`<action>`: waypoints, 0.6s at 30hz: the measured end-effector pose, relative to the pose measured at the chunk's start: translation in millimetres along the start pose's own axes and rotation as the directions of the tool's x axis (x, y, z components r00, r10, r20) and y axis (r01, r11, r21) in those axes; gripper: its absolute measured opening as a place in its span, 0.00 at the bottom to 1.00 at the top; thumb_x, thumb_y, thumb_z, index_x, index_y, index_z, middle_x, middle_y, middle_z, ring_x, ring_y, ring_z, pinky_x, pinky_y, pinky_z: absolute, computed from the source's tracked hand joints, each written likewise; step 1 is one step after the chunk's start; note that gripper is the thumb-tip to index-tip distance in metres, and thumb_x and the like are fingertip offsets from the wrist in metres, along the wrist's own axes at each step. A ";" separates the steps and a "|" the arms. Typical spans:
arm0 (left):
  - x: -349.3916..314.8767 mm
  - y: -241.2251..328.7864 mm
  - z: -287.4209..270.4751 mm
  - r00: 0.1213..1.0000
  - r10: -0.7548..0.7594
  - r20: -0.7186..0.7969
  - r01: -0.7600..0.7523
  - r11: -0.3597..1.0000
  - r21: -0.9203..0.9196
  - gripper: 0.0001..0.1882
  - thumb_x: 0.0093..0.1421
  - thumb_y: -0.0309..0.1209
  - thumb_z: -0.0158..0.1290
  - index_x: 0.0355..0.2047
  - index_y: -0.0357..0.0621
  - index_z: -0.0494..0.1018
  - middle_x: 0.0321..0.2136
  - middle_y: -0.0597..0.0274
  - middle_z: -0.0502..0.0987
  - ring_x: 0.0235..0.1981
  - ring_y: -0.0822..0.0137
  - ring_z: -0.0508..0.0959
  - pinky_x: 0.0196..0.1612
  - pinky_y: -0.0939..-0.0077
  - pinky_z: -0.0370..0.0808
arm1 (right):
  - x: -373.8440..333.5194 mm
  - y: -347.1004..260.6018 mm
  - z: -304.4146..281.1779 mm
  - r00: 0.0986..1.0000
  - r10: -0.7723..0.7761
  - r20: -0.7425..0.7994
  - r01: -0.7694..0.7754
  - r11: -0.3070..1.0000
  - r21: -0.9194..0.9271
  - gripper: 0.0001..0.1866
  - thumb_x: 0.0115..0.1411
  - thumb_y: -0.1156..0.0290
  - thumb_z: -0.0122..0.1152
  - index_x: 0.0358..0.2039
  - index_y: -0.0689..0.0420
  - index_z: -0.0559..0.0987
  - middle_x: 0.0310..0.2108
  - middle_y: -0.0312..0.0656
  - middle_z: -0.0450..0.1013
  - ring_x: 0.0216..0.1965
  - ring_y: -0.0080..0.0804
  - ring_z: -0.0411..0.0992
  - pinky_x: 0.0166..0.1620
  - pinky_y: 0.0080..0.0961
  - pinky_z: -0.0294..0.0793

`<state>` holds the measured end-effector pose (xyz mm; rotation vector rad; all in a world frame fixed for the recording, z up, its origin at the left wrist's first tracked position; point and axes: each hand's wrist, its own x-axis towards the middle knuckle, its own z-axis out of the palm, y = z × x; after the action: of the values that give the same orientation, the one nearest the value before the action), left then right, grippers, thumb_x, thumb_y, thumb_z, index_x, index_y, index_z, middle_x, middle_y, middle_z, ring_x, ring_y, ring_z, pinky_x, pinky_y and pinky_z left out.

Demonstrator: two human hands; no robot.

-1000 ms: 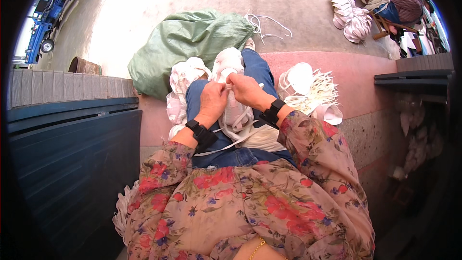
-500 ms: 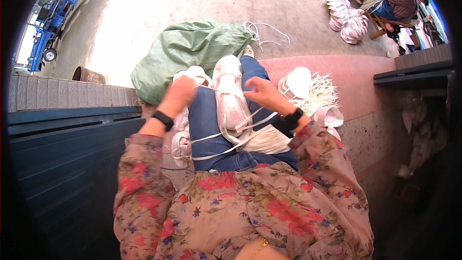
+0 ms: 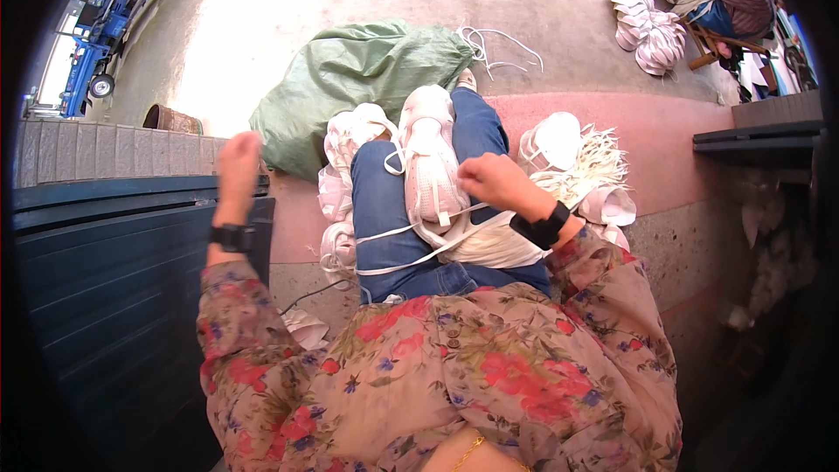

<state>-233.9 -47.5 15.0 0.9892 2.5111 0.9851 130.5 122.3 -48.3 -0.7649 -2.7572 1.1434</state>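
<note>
A pale pink-white sneaker (image 3: 430, 153) lies on my lap between my thighs, with a white lace (image 3: 395, 156) looping off its left side. My left hand (image 3: 238, 170) is raised well to the left of the shoe, its fingers smeared by motion. Just right of the sneaker, my right hand (image 3: 502, 183) has its fingers curled in; anything between them is too small to make out. A bundle of white laces (image 3: 498, 243) rests across my right thigh, and white bands (image 3: 384, 269) run over my left thigh.
More pale shoes (image 3: 339, 245) are piled left of my leg. On my right are a white shoe (image 3: 552, 142) and loose lace ends (image 3: 599, 162). A green sack (image 3: 350, 79) lies ahead. Dark blue panels (image 3: 131, 236) flank me. Another person (image 3: 738, 4) sits far right beside bundled shoes (image 3: 647, 31).
My left hand has swung left, away from the shoe; the lace that stretched across there now hangs in a loop. My right hand stays beside the shoe, its fingers more curled.
</note>
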 end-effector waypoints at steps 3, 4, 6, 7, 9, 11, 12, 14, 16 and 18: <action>-20.3 18.1 83.8 0.871 0.401 0.285 -0.405 0.913 -0.048 0.11 0.50 0.31 0.50 0.31 0.36 0.72 0.28 0.51 0.74 0.28 0.56 0.73 0.34 0.69 0.69 | -24.3 -7.2 12.4 0.981 -0.195 0.010 0.193 0.960 -0.201 0.13 0.48 0.66 0.56 0.33 0.57 0.73 0.20 0.44 0.70 0.22 0.39 0.69 0.24 0.30 0.64; -28.1 33.9 107.3 0.797 0.524 0.299 -0.530 0.845 -0.070 0.12 0.49 0.31 0.51 0.32 0.37 0.72 0.28 0.51 0.74 0.28 0.55 0.73 0.33 0.68 0.69 | -31.7 -6.0 14.2 0.961 -0.278 -0.006 0.272 0.944 -0.185 0.14 0.49 0.67 0.57 0.36 0.56 0.72 0.18 0.41 0.69 0.19 0.34 0.68 0.22 0.27 0.62; -39.3 51.2 143.8 0.712 0.576 0.401 -0.590 0.801 -0.103 0.14 0.48 0.31 0.52 0.34 0.37 0.71 0.27 0.50 0.73 0.26 0.52 0.72 0.32 0.66 0.69 | -45.6 -39.2 -16.2 0.988 -0.104 0.113 0.075 0.969 0.234 0.14 0.50 0.69 0.56 0.38 0.56 0.71 0.16 0.38 0.68 0.19 0.26 0.67 0.21 0.24 0.61; -40.1 51.1 154.7 0.705 0.511 0.491 -0.535 0.838 -0.105 0.15 0.47 0.31 0.52 0.35 0.37 0.71 0.26 0.49 0.73 0.26 0.50 0.72 0.31 0.65 0.69 | -50.2 -58.4 -36.9 0.958 0.004 0.286 -0.177 0.794 0.582 0.15 0.51 0.71 0.56 0.40 0.56 0.70 0.15 0.34 0.66 0.18 0.19 0.66 0.19 0.20 0.59; -36.7 60.3 159.5 0.702 0.385 0.599 -0.387 0.913 -0.133 0.14 0.48 0.31 0.52 0.35 0.37 0.70 0.24 0.51 0.73 0.23 0.53 0.72 0.28 0.67 0.69 | -65.4 -68.4 -72.4 0.960 0.065 0.271 -0.254 0.610 0.750 0.12 0.53 0.74 0.54 0.40 0.56 0.70 0.14 0.29 0.65 0.18 0.10 0.62 0.18 0.12 0.57; -35.7 64.5 156.2 0.667 0.251 0.701 -0.223 0.966 -0.134 0.14 0.49 0.31 0.51 0.35 0.38 0.70 0.22 0.53 0.73 0.21 0.56 0.72 0.25 0.70 0.69 | -74.8 -63.8 -95.7 0.955 0.215 0.203 -0.274 0.385 0.881 0.13 0.52 0.77 0.52 0.40 0.60 0.70 0.14 0.31 0.65 0.14 0.14 0.63 0.17 0.08 0.60; -33.9 64.5 150.5 0.626 0.103 0.773 0.102 0.972 -0.212 0.14 0.50 0.30 0.51 0.37 0.39 0.69 0.20 0.58 0.73 0.18 0.66 0.71 0.22 0.76 0.68 | -78.3 -59.1 -104.0 0.951 0.267 0.157 -0.216 0.210 0.954 0.12 0.52 0.78 0.52 0.39 0.63 0.69 0.12 0.32 0.64 0.12 0.15 0.62 0.14 0.09 0.58; -32.7 84.1 133.8 0.469 -0.157 0.869 0.586 0.792 -0.173 0.14 0.52 0.27 0.48 0.41 0.41 0.66 0.16 0.69 0.70 0.11 0.78 0.67 0.16 0.87 0.64 | -84.5 -34.0 -109.9 0.974 0.225 0.035 -0.037 0.003 0.999 0.12 0.52 0.76 0.52 0.39 0.63 0.69 0.15 0.34 0.65 0.10 0.15 0.58 0.11 0.09 0.54; -36.1 75.7 126.9 0.441 -0.154 0.884 0.589 0.793 -0.156 0.15 0.52 0.27 0.49 0.41 0.41 0.66 0.15 0.69 0.70 0.10 0.79 0.66 0.14 0.88 0.62 | -84.5 -23.2 -114.5 0.977 0.213 -0.008 0.028 -0.088 0.996 0.12 0.52 0.75 0.52 0.38 0.62 0.69 0.18 0.35 0.66 0.10 0.14 0.56 0.10 0.09 0.54; -40.2 71.6 126.4 0.405 -0.145 0.903 0.567 0.815 -0.124 0.17 0.51 0.28 0.51 0.42 0.40 0.65 0.15 0.69 0.69 0.08 0.81 0.63 0.09 0.89 0.56 | -84.7 -17.5 -118.3 0.900 0.382 0.209 -0.237 0.029 0.971 0.12 0.55 0.71 0.50 0.39 0.62 0.69 0.16 0.31 0.63 0.09 0.12 0.52 0.10 0.08 0.51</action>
<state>-110.0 26.3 -29.0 0.5110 1.4293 0.5791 225.4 149.0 60.2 -1.0649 -0.9703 2.4376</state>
